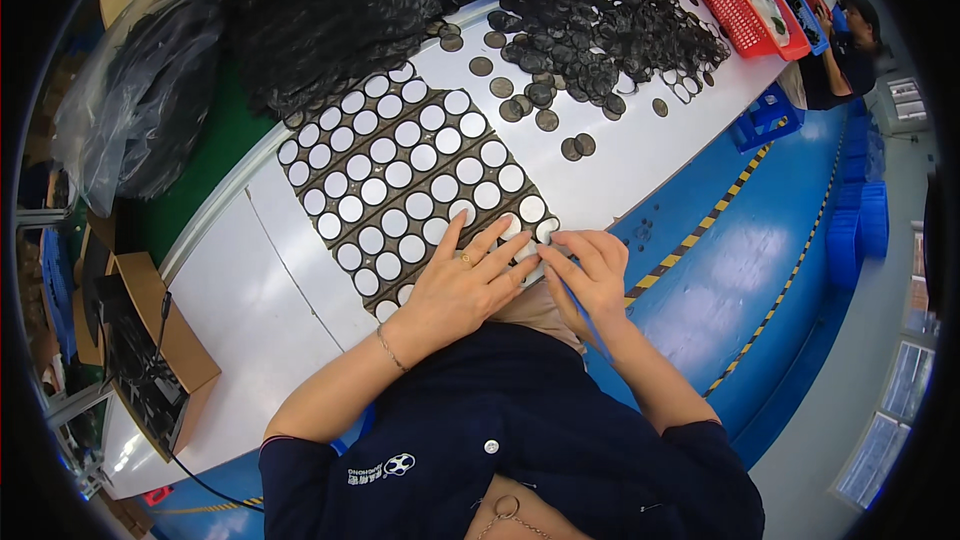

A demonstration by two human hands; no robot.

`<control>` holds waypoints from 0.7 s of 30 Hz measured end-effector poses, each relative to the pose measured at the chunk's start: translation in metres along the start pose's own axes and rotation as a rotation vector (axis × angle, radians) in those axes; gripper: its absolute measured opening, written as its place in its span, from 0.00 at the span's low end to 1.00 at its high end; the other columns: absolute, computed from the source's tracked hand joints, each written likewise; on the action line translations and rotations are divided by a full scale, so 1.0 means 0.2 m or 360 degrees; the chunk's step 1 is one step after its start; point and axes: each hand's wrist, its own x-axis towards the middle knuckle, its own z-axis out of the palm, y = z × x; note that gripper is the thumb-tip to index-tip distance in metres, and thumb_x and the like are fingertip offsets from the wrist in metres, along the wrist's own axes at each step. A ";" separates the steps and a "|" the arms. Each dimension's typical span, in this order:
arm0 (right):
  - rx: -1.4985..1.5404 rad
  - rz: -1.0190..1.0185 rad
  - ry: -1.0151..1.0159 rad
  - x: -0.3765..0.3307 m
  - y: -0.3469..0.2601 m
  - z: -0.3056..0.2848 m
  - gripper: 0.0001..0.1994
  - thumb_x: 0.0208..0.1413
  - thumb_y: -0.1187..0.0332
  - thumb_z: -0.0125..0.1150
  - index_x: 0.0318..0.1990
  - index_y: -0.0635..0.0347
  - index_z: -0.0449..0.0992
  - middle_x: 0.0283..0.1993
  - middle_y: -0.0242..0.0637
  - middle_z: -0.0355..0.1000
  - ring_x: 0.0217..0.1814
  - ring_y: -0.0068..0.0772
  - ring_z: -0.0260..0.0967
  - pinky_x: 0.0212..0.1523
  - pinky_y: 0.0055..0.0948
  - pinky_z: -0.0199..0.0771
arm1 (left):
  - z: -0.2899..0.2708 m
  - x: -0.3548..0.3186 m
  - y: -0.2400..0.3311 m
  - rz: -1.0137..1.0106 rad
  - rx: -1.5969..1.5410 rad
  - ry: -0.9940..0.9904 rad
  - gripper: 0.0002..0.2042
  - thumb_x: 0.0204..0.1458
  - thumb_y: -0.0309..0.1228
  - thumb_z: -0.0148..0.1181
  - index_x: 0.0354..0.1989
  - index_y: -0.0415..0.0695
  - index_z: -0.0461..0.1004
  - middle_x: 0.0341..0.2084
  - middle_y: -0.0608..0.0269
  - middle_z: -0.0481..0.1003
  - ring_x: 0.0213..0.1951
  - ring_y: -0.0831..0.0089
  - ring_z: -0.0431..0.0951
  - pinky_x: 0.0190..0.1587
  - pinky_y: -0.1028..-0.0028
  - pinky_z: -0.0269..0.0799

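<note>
A dark sheet [385, 212] with rows of round white spots lies on the white table in front of me. My left hand [450, 290] rests on its near right part, palm down, fingers spread and fingertips on the white circles. At the sheet's right corner my right hand [592, 275] is closed, thumb and forefinger together beside the last circle. A slim blue stick-like tool [588, 321] runs along that palm toward the wrist; its tip is hidden by the fingers, so its exact kind does not show.
Loose dark discs [600, 35] are heaped at the far side, with several scattered nearer. Behind the sheet lies a black pile [330, 15]. A red basket [735, 0] stands far right, a cardboard box [165, 315] at left. Another person [850, 55] works at the far right.
</note>
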 end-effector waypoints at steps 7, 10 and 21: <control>-0.0036 -0.0093 -0.0024 0.09 0.12 -0.04 0.17 0.51 0.74 0.69 0.50 0.55 0.83 0.58 0.37 0.76 0.62 0.42 0.70 0.60 0.41 0.63 | 0.03 -0.02 0.01 0.0053 0.0052 0.0030 0.21 0.56 0.36 0.66 0.58 0.50 0.76 0.63 0.67 0.72 0.70 0.63 0.65 0.71 0.37 0.50; 0.0055 -0.0068 -0.0096 0.05 0.11 -0.03 0.18 0.51 0.75 0.68 0.52 0.56 0.82 0.58 0.37 0.77 0.65 0.43 0.69 0.62 0.43 0.63 | 0.04 -0.02 0.01 0.0085 0.0007 0.0040 0.21 0.55 0.34 0.65 0.58 0.48 0.76 0.60 0.68 0.74 0.69 0.65 0.67 0.71 0.37 0.52; -0.0285 0.0158 0.0446 0.16 0.37 -0.12 0.15 0.60 0.77 0.62 0.54 0.63 0.80 0.55 0.45 0.79 0.61 0.45 0.74 0.65 0.45 0.66 | 0.03 -0.03 0.01 0.0153 -0.0029 0.0026 0.18 0.56 0.31 0.64 0.56 0.47 0.77 0.59 0.68 0.75 0.67 0.68 0.69 0.70 0.37 0.55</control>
